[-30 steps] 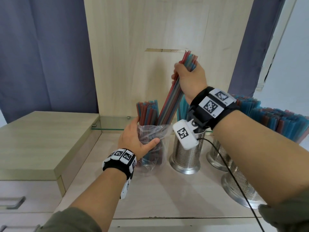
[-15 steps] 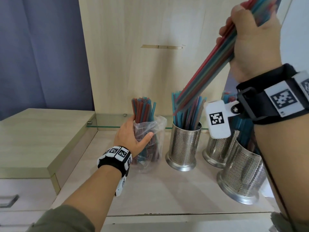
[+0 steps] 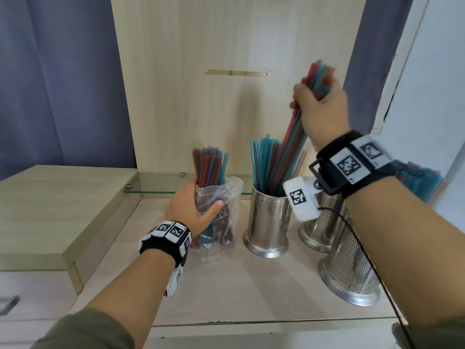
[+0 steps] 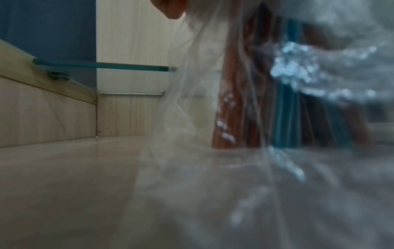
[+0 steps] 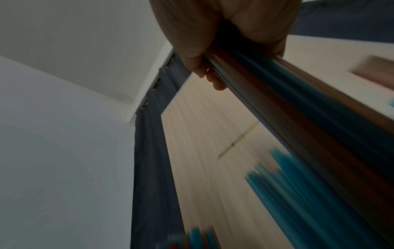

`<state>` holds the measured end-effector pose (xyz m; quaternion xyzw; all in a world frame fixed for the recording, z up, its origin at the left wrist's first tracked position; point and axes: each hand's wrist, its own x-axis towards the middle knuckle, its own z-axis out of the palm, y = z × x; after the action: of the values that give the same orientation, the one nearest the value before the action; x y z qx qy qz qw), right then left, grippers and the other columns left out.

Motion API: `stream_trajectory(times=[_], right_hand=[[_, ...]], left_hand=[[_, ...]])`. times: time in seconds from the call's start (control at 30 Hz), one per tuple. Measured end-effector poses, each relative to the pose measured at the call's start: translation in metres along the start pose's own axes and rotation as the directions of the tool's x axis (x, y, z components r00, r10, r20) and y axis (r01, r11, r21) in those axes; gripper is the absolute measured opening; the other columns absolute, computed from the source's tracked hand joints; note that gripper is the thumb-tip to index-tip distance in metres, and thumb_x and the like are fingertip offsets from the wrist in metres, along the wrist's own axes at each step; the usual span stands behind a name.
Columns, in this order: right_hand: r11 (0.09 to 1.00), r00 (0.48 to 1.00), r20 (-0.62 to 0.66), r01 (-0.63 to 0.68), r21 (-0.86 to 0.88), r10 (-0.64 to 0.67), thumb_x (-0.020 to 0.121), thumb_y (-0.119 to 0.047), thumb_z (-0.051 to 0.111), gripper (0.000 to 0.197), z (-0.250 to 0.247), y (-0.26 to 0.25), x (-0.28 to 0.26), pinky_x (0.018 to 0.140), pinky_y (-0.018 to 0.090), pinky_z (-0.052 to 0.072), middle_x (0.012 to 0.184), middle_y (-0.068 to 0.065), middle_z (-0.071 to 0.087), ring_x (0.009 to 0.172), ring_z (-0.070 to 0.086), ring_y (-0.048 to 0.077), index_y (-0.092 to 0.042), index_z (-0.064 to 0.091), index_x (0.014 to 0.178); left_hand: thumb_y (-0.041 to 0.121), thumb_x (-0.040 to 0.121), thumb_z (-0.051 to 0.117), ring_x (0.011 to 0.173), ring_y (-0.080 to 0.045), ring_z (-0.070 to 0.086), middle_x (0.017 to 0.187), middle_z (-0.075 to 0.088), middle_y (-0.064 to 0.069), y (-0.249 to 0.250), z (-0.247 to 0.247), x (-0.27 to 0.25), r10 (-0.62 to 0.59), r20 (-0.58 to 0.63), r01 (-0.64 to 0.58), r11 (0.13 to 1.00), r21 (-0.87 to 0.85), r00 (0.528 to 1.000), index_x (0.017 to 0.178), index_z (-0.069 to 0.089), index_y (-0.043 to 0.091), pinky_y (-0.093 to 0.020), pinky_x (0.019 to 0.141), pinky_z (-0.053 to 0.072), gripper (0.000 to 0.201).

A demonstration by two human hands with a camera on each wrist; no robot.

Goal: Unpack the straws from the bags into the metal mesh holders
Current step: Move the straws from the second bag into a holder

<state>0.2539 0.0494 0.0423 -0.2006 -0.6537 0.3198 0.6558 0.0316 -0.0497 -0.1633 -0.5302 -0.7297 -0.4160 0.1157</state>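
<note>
We log the left hand wrapped around a clear bag that stands upright on the table, with red and blue straws sticking out of its top. The right hand is fisted around a bundle of red and blue straws, tilted, its lower end inside the near-left holder among blue straws already standing there.

Around: two more mesh holders to the right, one near, one just behind it. A glass shelf runs along the far wall behind the bag. A raised wooden top sits to the left, and dark curtains flank the wood back panel.

Obstruction: the right forearm and wrist camera cover the rims of the two right holders; we see only blurred blue straw tips past the wrist strap.

Hard to read: the bundle top is motion-blurred. The left wrist view is mostly out-of-focus plastic. The right wrist view is dark and streaked; fingers curled on the bundle show.
</note>
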Motion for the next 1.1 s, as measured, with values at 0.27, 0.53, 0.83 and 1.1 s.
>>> stream_trajectory(times=[0.27, 0.53, 0.83, 1.1], right_hand=[[0.975, 0.994, 0.102, -0.016, -0.223, 0.04, 0.097, -0.01, 0.053, 0.063, 0.014, 0.058, -0.029, 0.09, 0.039, 0.057, 0.135, 0.011, 0.055, 0.099, 0.069, 0.028, -0.033, 0.023, 0.148], [0.953, 0.988, 0.131, -0.045, -0.3, 0.088, 0.091, -0.013, 0.058, 0.045, 0.023, 0.093, -0.051, 0.102, 0.053, 0.046, 0.102, -0.02, 0.054, 0.096, 0.063, 0.013, -0.037, 0.04, 0.124], [0.889, 0.985, 0.167, 0.041, -0.456, 0.04, 0.096, -0.02, 0.06, 0.042, 0.018, 0.082, -0.044, 0.103, 0.019, 0.032, 0.133, 0.006, 0.051, 0.108, 0.045, 0.007, -0.01, 0.049, 0.135], [0.734, 0.945, 0.133, 0.315, -0.602, -0.297, 0.092, -0.048, 0.053, 0.073, -0.013, 0.087, -0.071, 0.119, 0.044, 0.014, 0.159, 0.02, 0.02, 0.147, 0.02, 0.036, -0.013, 0.029, 0.151]], left_hand=[[0.073, 0.072, 0.05, 0.088, -0.014, 0.056, 0.101, 0.059, 0.007, 0.001, -0.001, 0.0, 0.0, -0.004, -0.001, 1.0, -0.021, 1.0, 0.12, 0.047, 0.028, -0.028, 0.073, 0.045, 0.066], [0.065, 0.077, 0.058, 0.089, -0.014, 0.054, 0.103, 0.058, 0.007, 0.002, -0.001, -0.001, -0.012, -0.016, 0.011, 0.999, -0.034, 1.0, 0.123, 0.047, 0.026, -0.028, 0.075, 0.043, 0.061], [0.058, 0.079, 0.064, 0.094, -0.017, 0.057, 0.107, 0.06, 0.005, 0.004, -0.002, 0.0, -0.006, -0.021, 0.005, 0.999, -0.039, 1.0, 0.125, 0.047, 0.025, -0.03, 0.079, 0.045, 0.059], [0.059, 0.078, 0.064, 0.093, -0.018, 0.058, 0.105, 0.061, 0.004, 0.003, -0.001, -0.001, -0.023, -0.015, 0.023, 0.999, -0.028, 1.0, 0.123, 0.047, 0.024, -0.034, 0.08, 0.049, 0.059]])
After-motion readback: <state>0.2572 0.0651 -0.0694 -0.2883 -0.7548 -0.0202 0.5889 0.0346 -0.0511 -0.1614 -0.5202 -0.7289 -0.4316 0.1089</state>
